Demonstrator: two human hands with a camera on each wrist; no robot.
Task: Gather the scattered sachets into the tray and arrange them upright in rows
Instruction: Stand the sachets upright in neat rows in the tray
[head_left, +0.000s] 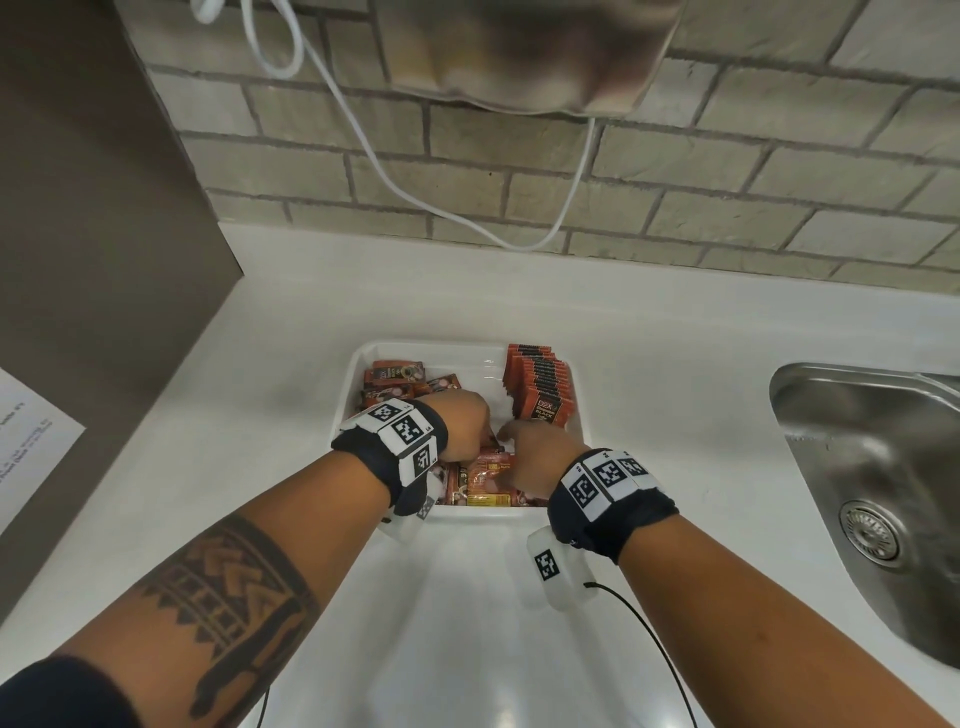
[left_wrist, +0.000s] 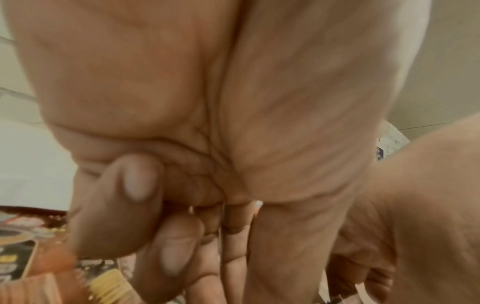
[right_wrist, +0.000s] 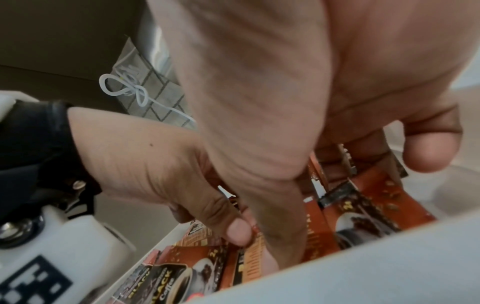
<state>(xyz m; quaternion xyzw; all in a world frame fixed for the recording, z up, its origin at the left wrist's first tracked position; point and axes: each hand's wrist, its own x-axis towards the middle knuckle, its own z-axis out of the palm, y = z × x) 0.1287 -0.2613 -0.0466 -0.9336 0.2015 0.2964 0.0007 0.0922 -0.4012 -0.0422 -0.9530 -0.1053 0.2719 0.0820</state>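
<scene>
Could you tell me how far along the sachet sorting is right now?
One upright row stands along the tray's right side. Both the left hand and right hand work among loose sachets near the front. More jumbled sachets at back left need standing.

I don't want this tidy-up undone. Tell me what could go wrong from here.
1. The upright row stands by the tray's right wall, just beyond the right hand; a bump could topple it.
2. Both hands crowd the same loose sachets; the left hand pinches one against the right fingers, so it may crease or slip.
</scene>
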